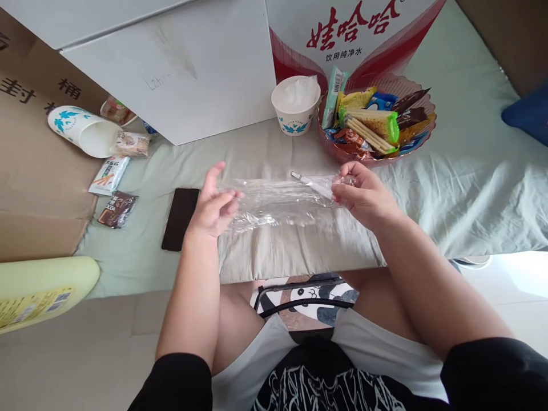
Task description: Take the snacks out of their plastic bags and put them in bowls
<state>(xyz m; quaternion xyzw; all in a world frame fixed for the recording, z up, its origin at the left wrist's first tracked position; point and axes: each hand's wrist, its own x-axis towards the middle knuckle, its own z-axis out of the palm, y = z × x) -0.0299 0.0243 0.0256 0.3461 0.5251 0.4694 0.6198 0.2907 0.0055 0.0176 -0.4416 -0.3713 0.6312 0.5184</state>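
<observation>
A clear, crinkled plastic film [278, 200] stretches sideways between my hands above the cloth. My left hand [214, 205] has its index finger raised, while its thumb and other fingers close at the film's left end. My right hand [366, 197] pinches the film's right end, some of it bunched at the fingertips. That same hand also holds a slim white utility knife [317, 187], its metal tip pointing left and away from me over the film. A black phone [180, 220] lies flat beside my left wrist.
A pink bowl [327, 145] of wrapped snacks and an upright paper cup [295, 117] stand behind my hands. At left are a tipped paper cup [81, 131], snack packets [117, 209] and a yellow-green bottle [47, 285]. A white box [171, 74] and a red-white carton [342, 40] stand behind.
</observation>
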